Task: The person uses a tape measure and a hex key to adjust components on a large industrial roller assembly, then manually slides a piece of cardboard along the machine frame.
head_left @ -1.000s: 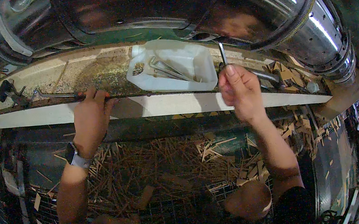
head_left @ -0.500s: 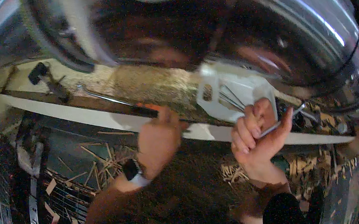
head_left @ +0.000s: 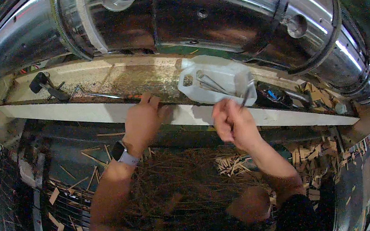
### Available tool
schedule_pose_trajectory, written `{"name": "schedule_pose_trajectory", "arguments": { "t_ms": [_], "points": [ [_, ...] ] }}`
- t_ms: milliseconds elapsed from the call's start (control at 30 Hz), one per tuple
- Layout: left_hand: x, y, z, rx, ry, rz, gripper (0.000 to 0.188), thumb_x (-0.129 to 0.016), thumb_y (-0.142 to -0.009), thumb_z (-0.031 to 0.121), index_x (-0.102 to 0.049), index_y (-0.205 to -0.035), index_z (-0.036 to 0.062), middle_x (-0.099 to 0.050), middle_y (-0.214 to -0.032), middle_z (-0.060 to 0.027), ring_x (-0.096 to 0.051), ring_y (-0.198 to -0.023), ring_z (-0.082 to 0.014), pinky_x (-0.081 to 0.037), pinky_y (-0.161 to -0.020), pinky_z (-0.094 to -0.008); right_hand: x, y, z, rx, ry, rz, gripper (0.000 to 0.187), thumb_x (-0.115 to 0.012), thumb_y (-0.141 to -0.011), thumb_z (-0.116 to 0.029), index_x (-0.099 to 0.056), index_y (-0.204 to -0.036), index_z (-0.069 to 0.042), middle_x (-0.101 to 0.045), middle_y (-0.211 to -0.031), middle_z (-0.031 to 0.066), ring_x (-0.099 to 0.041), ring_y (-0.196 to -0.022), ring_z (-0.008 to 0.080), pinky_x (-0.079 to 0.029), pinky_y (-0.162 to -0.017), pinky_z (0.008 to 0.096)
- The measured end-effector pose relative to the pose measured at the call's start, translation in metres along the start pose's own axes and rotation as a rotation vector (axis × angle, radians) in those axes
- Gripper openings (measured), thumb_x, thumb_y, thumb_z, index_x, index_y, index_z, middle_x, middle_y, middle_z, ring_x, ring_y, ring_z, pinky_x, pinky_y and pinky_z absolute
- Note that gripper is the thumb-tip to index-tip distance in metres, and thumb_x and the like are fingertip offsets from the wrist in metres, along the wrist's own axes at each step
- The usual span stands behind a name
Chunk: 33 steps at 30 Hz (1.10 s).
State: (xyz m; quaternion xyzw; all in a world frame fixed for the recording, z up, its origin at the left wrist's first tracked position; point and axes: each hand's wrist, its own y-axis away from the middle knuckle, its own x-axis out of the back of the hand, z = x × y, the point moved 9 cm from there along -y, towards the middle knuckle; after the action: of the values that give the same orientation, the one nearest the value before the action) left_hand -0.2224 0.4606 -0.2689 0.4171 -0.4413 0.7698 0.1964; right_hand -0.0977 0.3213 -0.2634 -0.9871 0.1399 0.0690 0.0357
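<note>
My left hand (head_left: 141, 124), with a watch (head_left: 123, 153) on its wrist, is over the front rim of a long trough. Its fingers curl near the orange-and-black handle end of a long metal tool (head_left: 99, 95) lying in the trough; anything inside them is hidden. My right hand (head_left: 235, 124) is closed and blurred, gripping a slim metal rod (head_left: 245, 96) that points up. Just beyond it sits a cut-open white plastic jug (head_left: 195, 95) with several metal bars (head_left: 209, 82) inside.
A dark-headed hammer (head_left: 39, 83) lies at the trough's left end. Right of the jug is a dark object with blue parts (head_left: 274, 95). Large shiny metal cylinder (head_left: 226, 9) curves above the trough. Below the white rim (head_left: 74, 112), wood or cardboard scraps (head_left: 311, 159) litter the area.
The view has shifted and sharpened. My right hand has turned, and its metal rod now stands more upright, nearer the jug. My left hand stays by the long tool's handle.
</note>
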Motion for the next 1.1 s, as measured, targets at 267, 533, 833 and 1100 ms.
{"name": "schedule_pose_trajectory", "arguments": {
  "t_ms": [267, 533, 833, 1100],
  "points": [
    [0.004, 0.007, 0.000, 0.008, -0.066, -0.031, 0.023, -0.060, -0.080, 0.023, -0.054, -0.088, 0.0022, -0.054, -0.094, -0.0147, -0.059, -0.070, -0.0347, -0.049, -0.059, -0.0425, 0.080, 0.039, -0.082, 0.311, 0.573, 0.354, 0.023, -0.046, -0.094, -0.023, -0.054, -0.082, -0.004, -0.045, -0.062, -0.0039, -0.038, -0.054, 0.0044, -0.032, -0.047, 0.0203],
    [0.006, 0.009, 0.010, -0.054, -0.087, -0.008, 0.024, -0.061, -0.079, 0.020, -0.053, -0.091, 0.0019, -0.053, -0.098, -0.0147, -0.060, -0.071, -0.0332, -0.050, -0.060, -0.0415, 0.071, 0.042, -0.115, 0.687, 1.026, 0.458, 0.016, -0.052, -0.091, -0.017, -0.054, -0.087, -0.002, -0.049, -0.064, 0.0049, -0.043, -0.058, 0.0095, -0.039, -0.054, 0.0248],
    [0.000, 0.007, 0.005, -0.016, -0.149, -0.056, 0.026, -0.058, -0.082, 0.024, -0.052, -0.092, 0.0013, -0.053, -0.098, -0.0153, -0.059, -0.071, -0.0332, -0.050, -0.059, -0.0419, 0.063, 0.041, -0.127, 0.751, 1.236, 0.486, 0.012, -0.053, -0.089, -0.014, -0.053, -0.084, -0.004, -0.049, -0.066, 0.0135, -0.047, -0.055, 0.0218, -0.041, -0.055, 0.0325],
    [0.002, 0.002, 0.006, 0.002, -0.076, -0.028, 0.026, -0.058, -0.082, 0.026, -0.055, -0.085, 0.0002, -0.054, -0.095, -0.0157, -0.059, -0.071, -0.0328, -0.049, -0.060, -0.0412, 0.073, 0.017, -0.081, 0.264, 0.681, 0.267, 0.031, -0.042, -0.095, -0.030, -0.048, -0.077, -0.005, -0.045, -0.063, -0.0011, -0.039, -0.052, 0.0082, -0.034, -0.048, 0.0228]
  ]
}}
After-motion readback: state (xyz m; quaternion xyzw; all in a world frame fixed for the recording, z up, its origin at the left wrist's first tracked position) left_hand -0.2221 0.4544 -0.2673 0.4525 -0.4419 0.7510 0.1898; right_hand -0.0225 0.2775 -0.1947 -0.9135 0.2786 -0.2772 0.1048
